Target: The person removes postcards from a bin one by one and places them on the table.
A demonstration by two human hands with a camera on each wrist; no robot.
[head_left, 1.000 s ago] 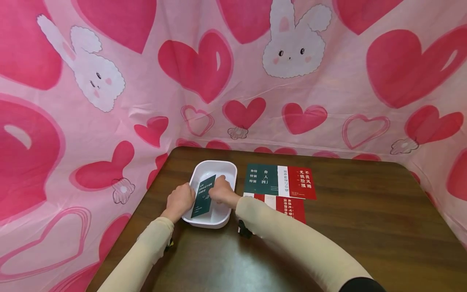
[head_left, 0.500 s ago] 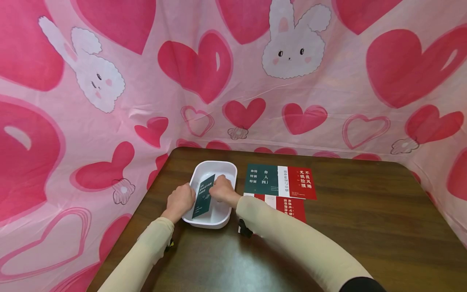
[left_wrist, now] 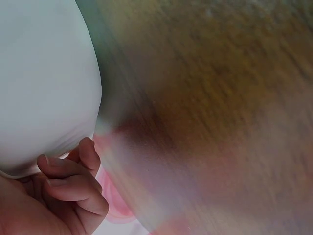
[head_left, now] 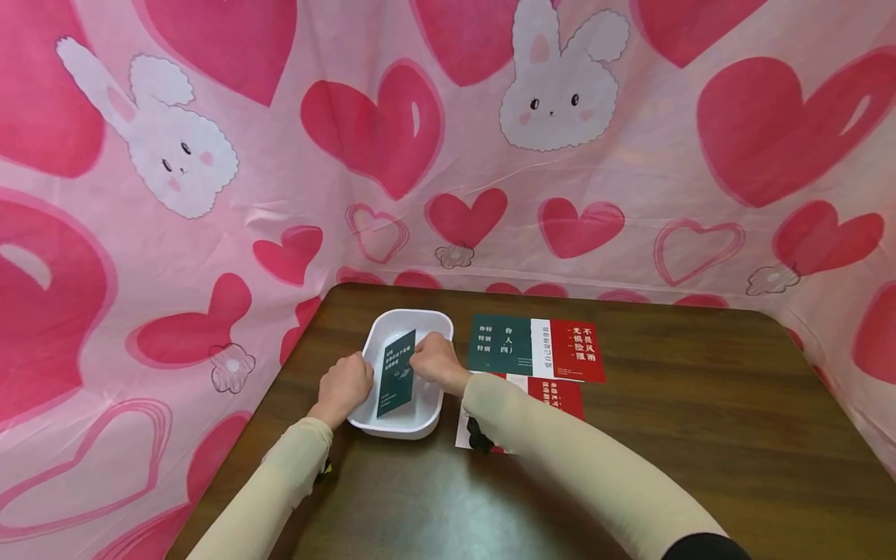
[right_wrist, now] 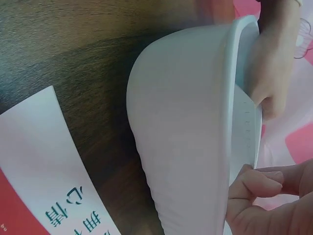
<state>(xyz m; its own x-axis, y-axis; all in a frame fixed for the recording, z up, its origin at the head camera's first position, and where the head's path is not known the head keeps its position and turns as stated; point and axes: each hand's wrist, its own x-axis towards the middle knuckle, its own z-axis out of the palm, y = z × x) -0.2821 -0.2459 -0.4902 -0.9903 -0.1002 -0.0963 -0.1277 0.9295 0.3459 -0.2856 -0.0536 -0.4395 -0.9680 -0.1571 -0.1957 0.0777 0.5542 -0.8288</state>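
A white plastic basin stands on the table, toward its left side in the head view. My left hand grips the basin's left rim; its curled fingers show against the white wall in the left wrist view. Inside the basin a dark green postcard with white lettering stands tilted. My right hand pinches the card's right edge between thumb and finger. From the right wrist view the card's pale back with short printed lines shows past the basin's rim.
Right of the basin, green, white and red cards lie in a row on the brown wooden table. A second row of cards lies nearer, partly under my right forearm. A pink heart-patterned cloth hangs behind.
My right hand has shifted slightly right, and the postcard has moved right with it inside the basin. My left hand stays on the rim.
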